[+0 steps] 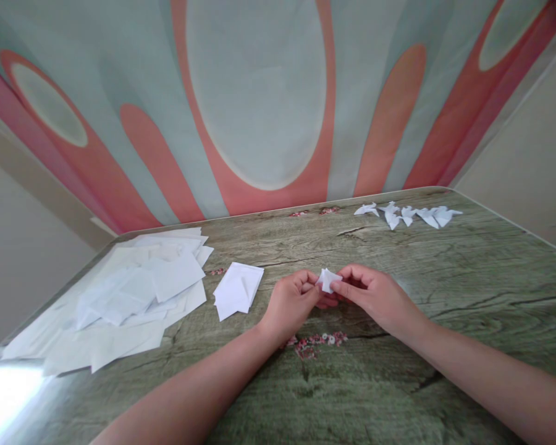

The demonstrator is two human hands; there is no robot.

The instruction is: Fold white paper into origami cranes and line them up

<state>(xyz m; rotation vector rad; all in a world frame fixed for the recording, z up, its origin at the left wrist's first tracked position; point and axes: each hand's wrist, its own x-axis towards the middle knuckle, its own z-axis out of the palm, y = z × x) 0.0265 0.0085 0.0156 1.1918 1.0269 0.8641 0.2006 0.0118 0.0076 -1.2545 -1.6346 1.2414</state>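
Observation:
Between my two hands is a small piece of folded white paper (328,280), raised a little over the table. My left hand (294,298) pinches its left side between thumb and fingers. On the right side, my right hand (370,292) grips it with the thumb on the near face. Part of the paper is hidden by my fingertips. Left of my left hand lies a short stack of white paper squares (239,288), some with folded flaps.
A large loose pile of white paper sheets (120,296) covers the table's left side. Several folded white paper figures (408,215) lie in a row at the back right. The wood-grain table (482,296) ends at a patterned backdrop (259,93).

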